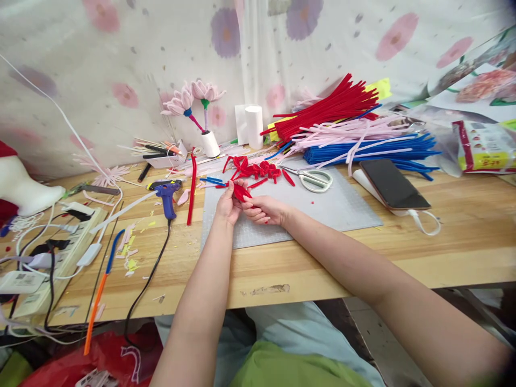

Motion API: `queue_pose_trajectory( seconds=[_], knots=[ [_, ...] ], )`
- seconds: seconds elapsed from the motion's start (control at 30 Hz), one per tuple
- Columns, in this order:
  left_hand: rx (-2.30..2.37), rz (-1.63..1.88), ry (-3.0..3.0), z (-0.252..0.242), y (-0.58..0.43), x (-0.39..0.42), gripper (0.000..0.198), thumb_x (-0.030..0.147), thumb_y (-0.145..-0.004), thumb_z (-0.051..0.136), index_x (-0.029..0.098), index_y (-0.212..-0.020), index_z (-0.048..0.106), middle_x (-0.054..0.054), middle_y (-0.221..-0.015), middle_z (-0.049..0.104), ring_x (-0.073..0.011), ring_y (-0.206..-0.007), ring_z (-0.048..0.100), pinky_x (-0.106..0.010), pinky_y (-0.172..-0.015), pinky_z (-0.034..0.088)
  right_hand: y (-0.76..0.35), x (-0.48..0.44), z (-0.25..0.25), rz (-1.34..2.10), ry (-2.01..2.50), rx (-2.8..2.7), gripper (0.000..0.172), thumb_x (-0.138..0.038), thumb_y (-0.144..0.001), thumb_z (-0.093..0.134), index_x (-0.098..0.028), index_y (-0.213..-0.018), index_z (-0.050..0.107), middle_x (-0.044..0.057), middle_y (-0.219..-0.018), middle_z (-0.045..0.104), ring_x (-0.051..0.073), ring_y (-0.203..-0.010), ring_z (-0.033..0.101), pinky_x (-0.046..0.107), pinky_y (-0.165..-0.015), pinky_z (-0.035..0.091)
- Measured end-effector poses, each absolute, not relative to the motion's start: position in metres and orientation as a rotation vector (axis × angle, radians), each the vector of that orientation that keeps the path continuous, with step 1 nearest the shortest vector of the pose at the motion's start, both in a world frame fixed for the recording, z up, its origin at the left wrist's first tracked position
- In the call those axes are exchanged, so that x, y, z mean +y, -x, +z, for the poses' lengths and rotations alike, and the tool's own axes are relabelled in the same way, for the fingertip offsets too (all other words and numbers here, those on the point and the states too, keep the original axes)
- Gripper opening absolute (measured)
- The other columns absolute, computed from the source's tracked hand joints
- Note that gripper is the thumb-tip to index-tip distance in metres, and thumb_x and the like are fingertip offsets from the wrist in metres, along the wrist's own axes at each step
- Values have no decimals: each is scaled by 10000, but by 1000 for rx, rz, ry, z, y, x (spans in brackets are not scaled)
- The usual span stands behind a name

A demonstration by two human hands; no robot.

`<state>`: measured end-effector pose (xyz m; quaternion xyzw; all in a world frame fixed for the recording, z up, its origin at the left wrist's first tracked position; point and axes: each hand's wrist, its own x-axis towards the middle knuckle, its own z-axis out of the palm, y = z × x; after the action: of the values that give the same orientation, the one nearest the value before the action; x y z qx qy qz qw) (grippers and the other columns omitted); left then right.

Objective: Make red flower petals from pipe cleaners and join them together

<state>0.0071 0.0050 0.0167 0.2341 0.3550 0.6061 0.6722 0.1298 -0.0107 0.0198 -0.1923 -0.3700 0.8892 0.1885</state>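
Observation:
Over the grey cutting mat (282, 215) both hands hold a red chenille stem piece (241, 191) between them. My left hand (228, 207) pinches it from the left, and my right hand (264, 209) grips its right side with closed fingers. The fingers partly cover the piece, so its full shape is hidden. Just beyond the hands lie several bent red chenille pieces (258, 169). Short blue chenille stems (212, 180) lie to the left of them. White-handled scissors (316, 180) rest on the mat to the right.
On the left sit a blue glue gun (166, 199) with a black cord and a power strip (60, 263). Bundles of red (326, 115), pink and blue chenille stems (371, 150) are piled at the back right, near a phone (395, 185). Pink flowers (193, 102) stand behind.

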Motion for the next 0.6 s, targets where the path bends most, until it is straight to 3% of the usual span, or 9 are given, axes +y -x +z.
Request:
queue_pose_trajectory(
  seconds=[0.2, 0.37, 0.5, 0.6],
  knots=[
    [838, 1417, -502, 13, -6, 8, 193, 327, -797, 569, 156, -709, 591, -34, -802, 680, -139, -925, 638, -268, -827, 505, -128, -10, 19, 2483, 590, -1087, 316, -342, -934, 225, -196, -658, 276, -97, -429, 186, 48, -321, 70, 120, -261, 121],
    [831, 1374, -587, 14, -3, 7, 213, 345, -832, 510, 164, -801, 617, -56, -928, 686, -154, -1009, 609, -264, -815, 507, -125, -10, 13, 2314, 628, -1059, 320, -433, -906, 321, -181, -714, 363, -97, -451, 239, 36, -333, 161, 113, -304, 185],
    [797, 1268, -714, 19, -4, 2, 262, 366, -848, 472, 165, -882, 637, -75, -1020, 672, -163, -1038, 595, -261, -809, 500, -126, -8, 11, 2228, 695, -1035, 350, -445, -894, 348, -184, -662, 327, -105, -442, 207, 32, -333, 115, 118, -294, 155],
    [778, 1242, -764, 18, -5, -1, 222, 339, -809, 543, 165, -904, 644, -79, -1013, 674, -164, -1003, 611, -271, -819, 492, -129, -6, 13, 2266, 701, -1043, 357, -434, -903, 326, -188, -645, 312, -107, -429, 197, 36, -333, 87, 125, -287, 133]
  ],
)
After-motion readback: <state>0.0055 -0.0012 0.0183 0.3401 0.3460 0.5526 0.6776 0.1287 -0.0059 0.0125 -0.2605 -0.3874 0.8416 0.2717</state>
